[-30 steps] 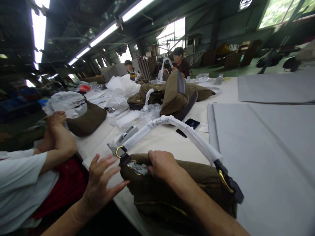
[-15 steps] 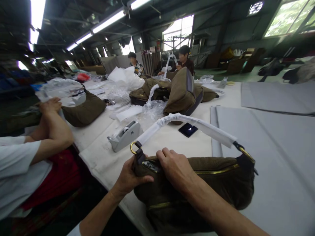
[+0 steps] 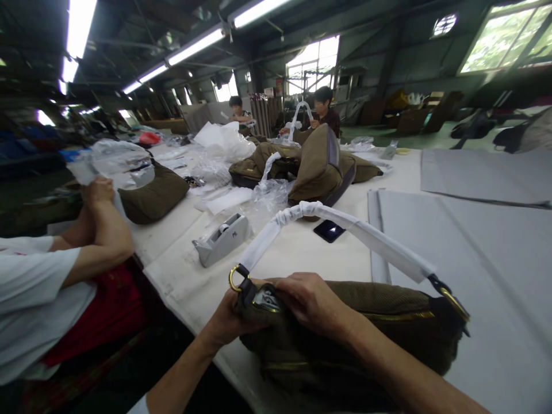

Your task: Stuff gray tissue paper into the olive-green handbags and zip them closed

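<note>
An olive-brown handbag point(image 3: 401, 339) with gold zippers stands on the table in front of me. Its strap point(image 3: 371, 233), wrapped in white paper or film, arches above it between gold rings. My left hand point(image 3: 230, 316) grips the bag's left end, thumb on the front side. At the partly unzipped top, my right hand point(image 3: 313, 302) has its fingers closed on the edge of the opening; the fingertips and the zipper pull are hidden. Something pale shows inside the gap between my hands.
A grey tape dispenser point(image 3: 224, 238) and a phone point(image 3: 329, 230) lie beyond the bag. More olive bags point(image 3: 317, 164) and clear plastic point(image 3: 271, 195) are piled behind. Grey sheets point(image 3: 466, 253) cover the right side. At left, a co-worker's hands point(image 3: 99, 190) handle another bag point(image 3: 157, 195).
My right hand has rolled lower over the opening, which shows slightly wider. The bag's right end has swung right and down a little. At left, the co-worker's hands have shifted slightly.
</note>
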### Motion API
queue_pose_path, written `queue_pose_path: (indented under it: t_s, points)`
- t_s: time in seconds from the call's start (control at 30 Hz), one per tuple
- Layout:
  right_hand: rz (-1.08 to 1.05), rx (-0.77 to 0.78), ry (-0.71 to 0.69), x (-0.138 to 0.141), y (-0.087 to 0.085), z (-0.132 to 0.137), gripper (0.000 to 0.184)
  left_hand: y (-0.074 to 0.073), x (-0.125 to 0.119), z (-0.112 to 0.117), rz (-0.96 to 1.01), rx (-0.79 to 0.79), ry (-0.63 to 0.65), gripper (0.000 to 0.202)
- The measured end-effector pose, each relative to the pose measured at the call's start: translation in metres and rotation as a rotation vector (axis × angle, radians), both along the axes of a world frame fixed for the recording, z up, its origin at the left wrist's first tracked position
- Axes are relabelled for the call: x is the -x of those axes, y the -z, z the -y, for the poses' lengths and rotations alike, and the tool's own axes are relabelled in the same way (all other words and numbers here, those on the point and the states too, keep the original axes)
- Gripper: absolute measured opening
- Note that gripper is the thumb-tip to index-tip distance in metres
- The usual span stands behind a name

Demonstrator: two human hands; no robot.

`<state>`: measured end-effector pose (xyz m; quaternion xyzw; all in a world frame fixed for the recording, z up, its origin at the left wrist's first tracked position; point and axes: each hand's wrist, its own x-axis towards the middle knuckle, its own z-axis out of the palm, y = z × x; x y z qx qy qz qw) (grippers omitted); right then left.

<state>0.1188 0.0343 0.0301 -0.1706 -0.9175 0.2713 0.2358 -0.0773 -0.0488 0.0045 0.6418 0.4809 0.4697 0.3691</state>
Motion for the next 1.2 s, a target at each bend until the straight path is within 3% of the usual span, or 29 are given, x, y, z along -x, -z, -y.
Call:
queue_pose_path:
  t_s: [0.07, 0.2, 0.23, 0.33, 0.37, 0.43, 0.53, 0.63, 0.7, 0.77, 0.83, 0.93, 1.0, 1.1, 1.2]
  points:
    - [-0.021, 0.021, 0.000, 0.001, 0.001, 0.001, 0.020, 0.003, 0.003, 0.000, -0.003, 0.013, -0.009, 0.061]
    - [0.000, 0.187, 0.063, -0.010, 0.002, 0.002, 0.025, 0.016, 0.016, 0.003, 0.072, 0.163, 0.098, 0.115]
    - [0.038, 0.204, 0.059, -0.015, 0.003, 0.004, 0.034, 0.019, 0.020, 0.004, 0.105, 0.201, 0.140, 0.121]
    - [0.196, 0.111, 0.064, -0.022, 0.007, 0.010, 0.103, 0.026, 0.025, 0.007, 0.144, 0.258, 0.218, 0.127]
    - [0.243, 0.074, 0.082, -0.021, 0.008, 0.012, 0.112, 0.027, 0.026, 0.007, 0.131, 0.273, 0.228, 0.128]
    - [0.302, 0.057, 0.107, -0.017, 0.009, 0.013, 0.098, 0.027, 0.024, 0.006, 0.052, 0.263, 0.213, 0.123]
    - [0.328, 0.097, 0.085, -0.011, 0.005, 0.007, 0.058, 0.029, 0.019, 0.003, -0.077, 0.146, 0.072, 0.083]
    - [0.317, 0.120, 0.039, -0.013, 0.001, 0.002, 0.044, 0.032, 0.011, 0.005, -0.063, 0.079, -0.032, 0.057]
    - [0.282, 0.112, 0.032, -0.017, 0.001, 0.001, 0.051, 0.031, 0.006, 0.010, 0.003, 0.090, -0.036, 0.062]
    - [0.252, 0.086, 0.047, -0.020, 0.004, 0.003, 0.058, 0.026, 0.001, 0.014, 0.102, 0.128, -0.013, 0.083]
    - [0.246, 0.041, 0.059, -0.020, 0.008, 0.006, 0.049, 0.021, -0.006, 0.016, 0.145, 0.145, -0.018, 0.098]
    - [0.243, -0.012, 0.063, -0.013, 0.011, 0.006, 0.022, 0.016, -0.017, 0.014, 0.049, 0.100, -0.118, 0.069]
    - [0.239, 0.005, 0.065, -0.010, 0.010, 0.004, 0.016, 0.017, -0.021, 0.013, 0.024, 0.077, -0.171, 0.051]
    - [0.133, 0.106, 0.098, -0.022, 0.002, 0.002, 0.030, 0.025, -0.017, 0.012, 0.114, 0.079, -0.240, 0.056]
    - [-0.061, 0.153, 0.322, -0.053, -0.007, 0.006, 0.033, 0.032, -0.011, 0.012, 0.187, 0.062, -0.243, 0.065]
